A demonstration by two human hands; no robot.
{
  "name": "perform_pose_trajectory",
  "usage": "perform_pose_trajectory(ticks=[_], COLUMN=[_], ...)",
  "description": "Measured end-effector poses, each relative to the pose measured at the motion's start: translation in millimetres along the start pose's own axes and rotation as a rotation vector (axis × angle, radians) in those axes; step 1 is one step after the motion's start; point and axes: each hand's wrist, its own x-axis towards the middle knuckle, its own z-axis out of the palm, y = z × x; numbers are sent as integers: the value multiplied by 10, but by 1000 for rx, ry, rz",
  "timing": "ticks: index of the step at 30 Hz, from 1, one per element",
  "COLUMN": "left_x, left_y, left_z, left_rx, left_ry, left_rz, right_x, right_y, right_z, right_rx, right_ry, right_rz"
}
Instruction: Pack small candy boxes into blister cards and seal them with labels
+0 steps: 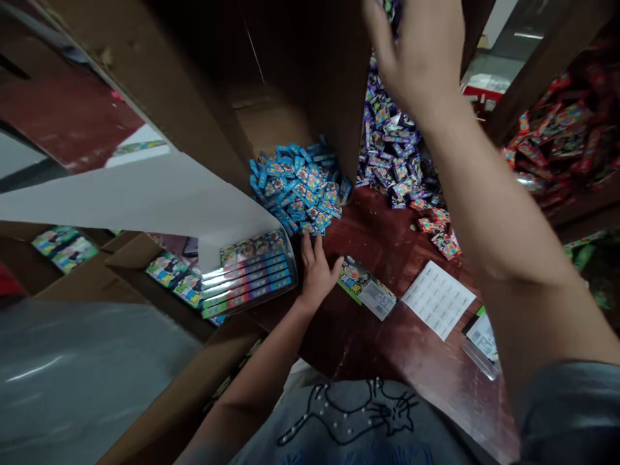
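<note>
My left hand (pixel 316 271) is low over the dark red table, its fingers stretched out and the thumb apart. Its fingertips reach the near edge of a pile of small blue packets (pixel 303 184); I see nothing in its grasp. To its left stands a clear-wrapped stack of colourful boxes (pixel 252 271), and by its thumb lies a printed flat pack (pixel 367 287) with a pale label. My right hand (pixel 421 51) is raised at the top, in front of a heap of purple packets (pixel 387 142). Its fingers run out of the picture, so their grip is hidden.
Red packets (pixel 566 135) fill the right side, with a few loose red ones (pixel 438 226) on the table. A white label sheet (pixel 438 299) lies near another labelled pack (pixel 483 339). Tall cardboard walls (pixel 194 84) frame the blue pile. Open cartons (pixel 140 278) stand left.
</note>
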Motion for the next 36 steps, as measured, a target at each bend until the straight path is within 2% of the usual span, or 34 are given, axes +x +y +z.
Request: perform_pose_trajectory(ticks=[1,2,3,6,8,9,11,12,14,16,17,19,22,24,26,28,30,33,36], left_x=[72,164,273,670,936,1053,1238,1304,1382,1378,1335,1133,500,-64,-582,-921,-1025,-869,-686], left_y=[57,114,167,276,293,285,254,236,213,223,247,345,636,902,1171,1393,1542,1671,1790], left_z=[7,20,40,136,213,248,297,308,297,247,213,136,25,-46,-113,-155,-157,-101,-6], left_rx=[24,52,85,187,227,234,233,237,264,295,301,285,222,167,96,16,-65,-167,-229], left_ry=[1,1,2,5,-2,-15,-52,-71,-90,-76,-55,9,65,-15,-181,-394,-609,-868,-1073], left_rz=[10,8,-4,-52,-83,-102,-139,-156,-182,-175,-147,-13,326,561,737,832,836,851,1036], right_x=[-252,-501,-733,-1237,-1376,-1397,-1392,-1390,-1458,-1702,-1910,-2506,-3708,-4529,-5217,-5704,-5981,-6083,-6002], right_y=[165,335,500,895,1041,1080,1108,1106,1088,1075,1074,1079,1043,960,849,737,628,444,263], right_z=[185,409,663,1458,1871,2009,2130,2111,1927,1582,1366,885,157,-250,-543,-709,-759,-671,-490], right_rx=[-4,-15,-47,-55,-69,-65,-19,12,72,116,146,255,430,473,478,457,400,266,152], right_ry=[47,-42,-200,-397,-380,-353,-294,-270,-231,-198,-195,-203,-268,-383,-507,-554,-528,-467,-435], right_rz=[-7,52,85,26,36,47,65,66,75,98,105,90,97,164,254,322,381,525,614])
